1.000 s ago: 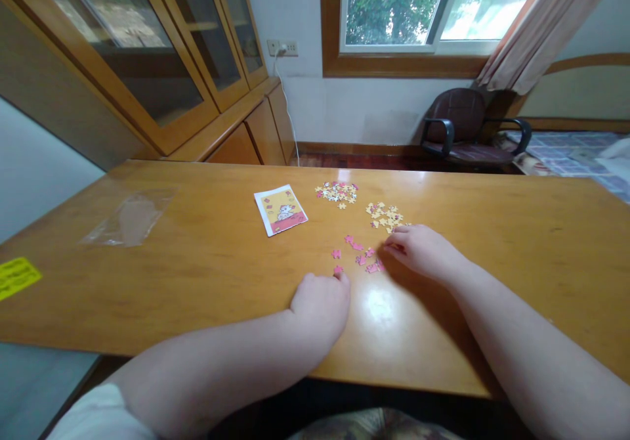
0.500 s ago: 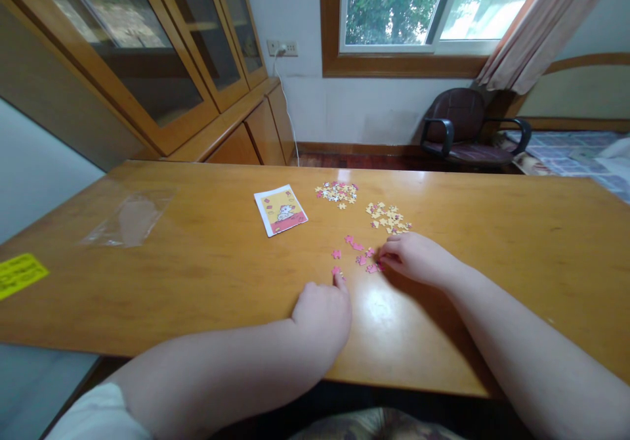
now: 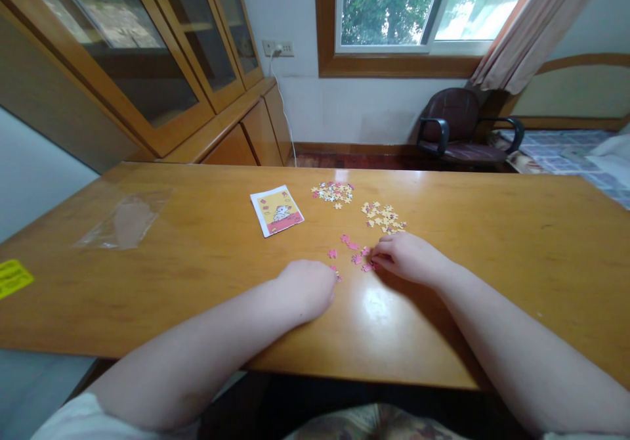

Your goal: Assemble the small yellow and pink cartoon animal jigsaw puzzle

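My left hand [image 3: 309,289] is curled with its back up, low over the table, at the pink jigsaw pieces [image 3: 333,254] on the left of the loose group. Its fingertips are mostly hidden, and a small piece [image 3: 338,278] shows at their edge. Fingers pinched together, my right hand [image 3: 407,256] is at the right side of the same group, on a pink puzzle piece [image 3: 376,266] that its fingertips partly cover. Between the hands lie several more pink pieces [image 3: 353,245]. Behind my right hand is a spread of yellow pieces [image 3: 384,217].
A mixed pile of pieces [image 3: 333,192] lies farther back. The picture card [image 3: 278,211] with a white cat-like figure is left of it. A clear plastic bag [image 3: 130,222] and a yellow label [image 3: 14,278] are on the left of the wooden table [image 3: 197,256]. An armchair [image 3: 453,125] stands beyond.
My left hand has shifted a little left and up; its extended index finger no longer shows. My right hand stays at the same pink pieces. The whole view has shifted slightly.
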The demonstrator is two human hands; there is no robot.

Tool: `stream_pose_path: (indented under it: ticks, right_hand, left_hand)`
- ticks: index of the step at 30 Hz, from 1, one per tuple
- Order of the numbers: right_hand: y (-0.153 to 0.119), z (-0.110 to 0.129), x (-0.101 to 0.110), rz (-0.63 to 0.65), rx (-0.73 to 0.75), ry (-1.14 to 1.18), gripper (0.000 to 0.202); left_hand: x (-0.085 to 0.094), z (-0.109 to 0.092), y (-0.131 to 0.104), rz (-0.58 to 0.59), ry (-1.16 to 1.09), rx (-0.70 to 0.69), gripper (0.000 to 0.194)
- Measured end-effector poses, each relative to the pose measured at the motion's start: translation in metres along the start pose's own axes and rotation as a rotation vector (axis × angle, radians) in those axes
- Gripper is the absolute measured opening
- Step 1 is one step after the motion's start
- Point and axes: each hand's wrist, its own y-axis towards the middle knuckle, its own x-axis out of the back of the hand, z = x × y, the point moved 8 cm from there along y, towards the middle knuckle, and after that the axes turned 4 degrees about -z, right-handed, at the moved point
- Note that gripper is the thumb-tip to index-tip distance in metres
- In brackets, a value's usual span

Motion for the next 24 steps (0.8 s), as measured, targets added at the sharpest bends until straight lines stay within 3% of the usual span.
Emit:
stream_pose_path:
  ticks: [5, 9, 12, 16, 24]
  right_hand:
    - [-0.002, 0.015, 0.003, -0.027, 0.047, -0.001, 0.031]
    - [-0.011, 0.052, -0.007, 0.050, 0.147, 0.024, 0.030]
    - [-0.016, 0.068, -0.018, 0.101, 0.150, -0.001, 0.046]
    - [-0.017, 0.072, -0.030, 0.150, 0.142, -0.016, 0.051]
    - [-0.016, 0.070, -0.030, 0.134, 0.150, -0.016, 0.047]
  left_hand:
    - [0.002, 0.021, 0.006, -0.042, -0.171, -0.176, 0.037]
    - [-0.007, 0.032, 0.008, -0.095, -0.333, -0.213, 0.036]
    - [-0.011, 0.035, 0.011, -0.144, -0.339, -0.216, 0.034]
    - [-0.013, 0.032, 0.014, -0.180, -0.316, -0.239, 0.031]
    - [-0.010, 0.028, 0.023, -0.237, -0.280, -0.304, 0.027]
